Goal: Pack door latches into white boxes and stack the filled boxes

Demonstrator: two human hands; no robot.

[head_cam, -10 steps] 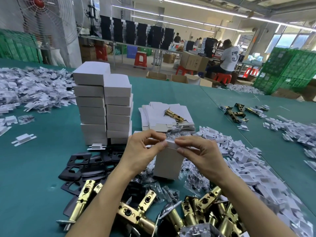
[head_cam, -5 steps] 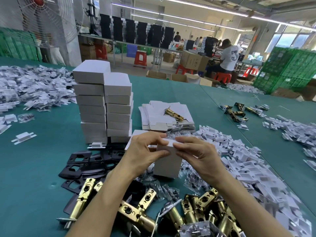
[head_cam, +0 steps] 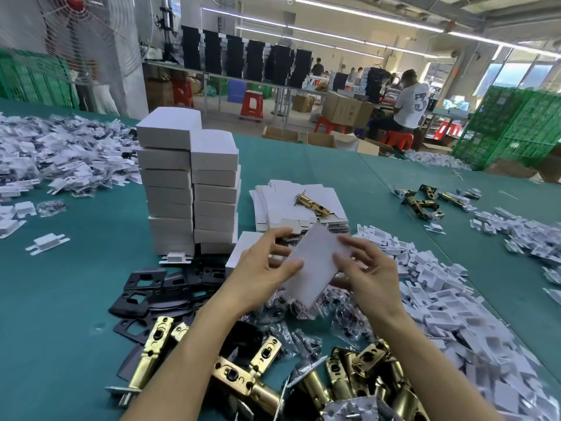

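Observation:
A closed white box is tilted in the air between my hands, above the table's middle. My left hand grips its left edge, thumb on the front face. My right hand holds its right side with curled fingers. Two stacks of filled white boxes stand at the back left, and another white box lies beside them. Brass door latches lie in a heap near me. A pile of flat box blanks carries one brass latch.
Black strike plates lie left of my arms. Small plastic bags of screws sit under the box. White plastic inserts pile up on the right, more on the far left. The green table is bare at near left.
The box stood upright on the table while my fingers pressed its top flap. Now it is lifted and tipped over to the right, with both hands shifted to its sides.

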